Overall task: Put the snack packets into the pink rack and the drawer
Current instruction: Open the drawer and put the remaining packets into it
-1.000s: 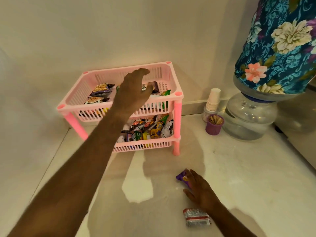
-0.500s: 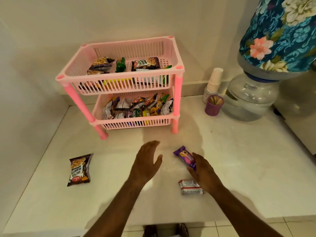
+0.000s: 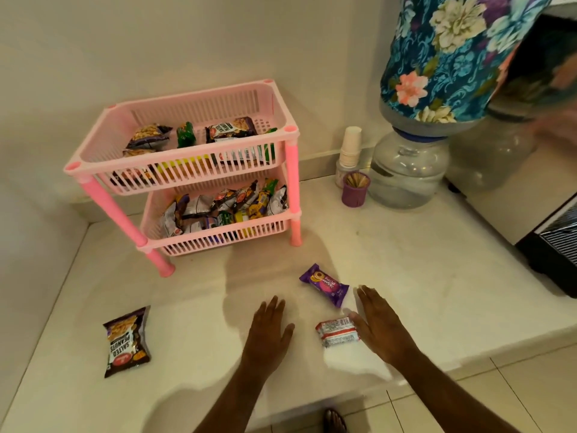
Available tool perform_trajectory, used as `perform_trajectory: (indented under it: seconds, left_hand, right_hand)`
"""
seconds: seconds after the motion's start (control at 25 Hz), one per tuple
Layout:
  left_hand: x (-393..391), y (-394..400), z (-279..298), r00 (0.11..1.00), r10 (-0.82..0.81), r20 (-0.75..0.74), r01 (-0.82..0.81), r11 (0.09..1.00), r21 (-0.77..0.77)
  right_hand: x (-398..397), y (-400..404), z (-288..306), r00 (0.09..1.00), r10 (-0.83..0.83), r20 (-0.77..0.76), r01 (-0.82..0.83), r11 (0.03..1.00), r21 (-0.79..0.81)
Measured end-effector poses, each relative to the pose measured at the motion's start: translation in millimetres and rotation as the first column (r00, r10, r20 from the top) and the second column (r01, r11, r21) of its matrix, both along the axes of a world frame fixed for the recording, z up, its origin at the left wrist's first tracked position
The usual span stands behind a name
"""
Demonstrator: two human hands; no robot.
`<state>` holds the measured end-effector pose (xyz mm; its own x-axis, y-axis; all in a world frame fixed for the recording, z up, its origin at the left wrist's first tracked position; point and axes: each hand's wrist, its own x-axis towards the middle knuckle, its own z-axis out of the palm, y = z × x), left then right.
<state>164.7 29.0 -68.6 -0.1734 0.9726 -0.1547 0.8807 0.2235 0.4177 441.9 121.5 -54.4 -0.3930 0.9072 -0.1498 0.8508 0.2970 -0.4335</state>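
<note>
A two-tier pink rack [image 3: 181,164] stands in the counter's back left corner, with several snack packets on both tiers. Three packets lie loose on the white counter [image 3: 406,276]: a salted peanuts packet [image 3: 126,340] at the front left, a purple biscuit packet [image 3: 324,284] in the middle, and a red and white packet [image 3: 337,332] nearer me. My left hand [image 3: 270,328] hovers flat and empty to the left of the red and white packet. My right hand [image 3: 379,323] is flat, fingers straight, with its edge against that packet. No drawer is in view.
A water dispenser jar with a floral cover [image 3: 437,73] stands at the back right. A stack of paper cups [image 3: 351,148] and a purple cup of sticks [image 3: 355,189] sit beside it. A dark appliance [image 3: 555,245] is at the right edge. The counter's front edge runs just below my hands.
My left hand pulled back from the rack's top tier to the counter near me. My right hand slid off the purple packet and now rests beside the red and white packet.
</note>
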Motion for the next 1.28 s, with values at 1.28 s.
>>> perform_trajectory:
  seconds: [1.28]
  left_hand:
    - [265,62,-30,0.834,-0.506,-0.219,0.514,0.858,-0.027]
  right_hand:
    - [199,-36,-30,-0.399,-0.842,-0.362,0.29,0.258,-0.921]
